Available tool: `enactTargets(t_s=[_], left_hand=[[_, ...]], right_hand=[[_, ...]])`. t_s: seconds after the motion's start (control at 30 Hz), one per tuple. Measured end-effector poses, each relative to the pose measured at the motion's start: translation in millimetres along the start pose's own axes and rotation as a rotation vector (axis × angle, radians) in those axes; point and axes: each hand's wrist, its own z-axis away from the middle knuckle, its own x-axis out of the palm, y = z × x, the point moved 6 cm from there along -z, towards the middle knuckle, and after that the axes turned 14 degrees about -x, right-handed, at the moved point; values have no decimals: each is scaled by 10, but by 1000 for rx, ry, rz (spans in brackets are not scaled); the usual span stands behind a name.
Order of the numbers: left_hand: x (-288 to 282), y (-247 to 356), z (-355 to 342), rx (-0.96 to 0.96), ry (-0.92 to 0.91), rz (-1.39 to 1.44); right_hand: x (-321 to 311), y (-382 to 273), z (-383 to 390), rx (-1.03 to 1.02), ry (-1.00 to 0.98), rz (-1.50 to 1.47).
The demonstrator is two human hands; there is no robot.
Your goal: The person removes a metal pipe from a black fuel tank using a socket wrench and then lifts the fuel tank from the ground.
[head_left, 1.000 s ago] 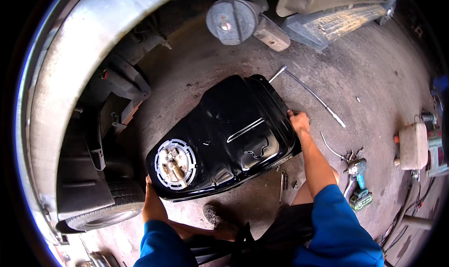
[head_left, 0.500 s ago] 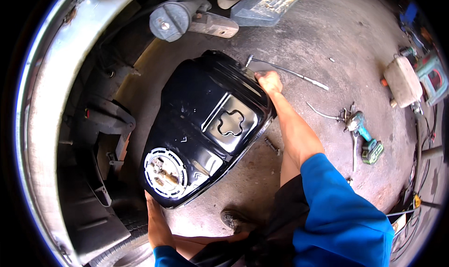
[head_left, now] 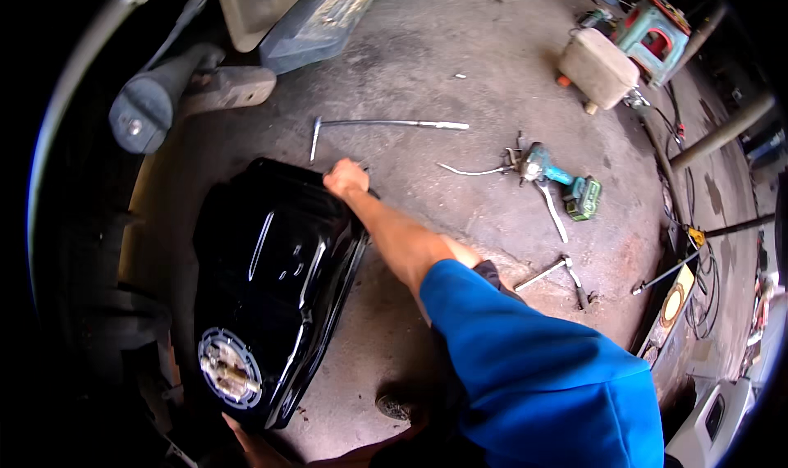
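A glossy black fuel tank [head_left: 275,246] with a round, metal-ringed pump flange [head_left: 230,368] at its near end lies before me, left of the middle. My right hand [head_left: 346,177] is closed on the tank's far right corner, the arm stretched out in a blue sleeve. At the near left end, beneath the flange, my left hand [head_left: 235,425] holds the tank's edge; most of its fingers are hidden. Just beyond the right hand, a long-handled ratchet wrench [head_left: 394,123] lies on the floor.
Right of the tank are a teal cordless impact wrench [head_left: 550,168], a spanner [head_left: 553,212] and another ratchet [head_left: 568,263]. A dirty white reservoir [head_left: 599,68] and a teal stool [head_left: 652,37] stand far right. Vehicle parts, including a grey cylinder [head_left: 141,111], hang at the left.
My view has swung right, so the tank and tools sit further left in it. The tank's angle to me differs, and its clover-shaped recess no longer shows. Both hands stay on it.
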Motion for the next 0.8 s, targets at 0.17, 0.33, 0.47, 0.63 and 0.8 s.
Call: enactTargets(t_s=[0.17,0.33,0.47,0.63,0.8], left_hand=[[-135,71,224,-19,30,19],[-296,-4,497,-45,55,42],[-322,78,763,-32,-1,58],[449,350,1055,-86,-352,272],[331,301,1176,-155,625,-451]], right_hand=[[-16,-99,-139,-48,-21,1],[136,-372,-239,-69,-15,-1],[253,-338,-326,-109,-62,-38],[290,-77,-400,-120,-113,-1],[252,-197,-478,-173,-157,14]])
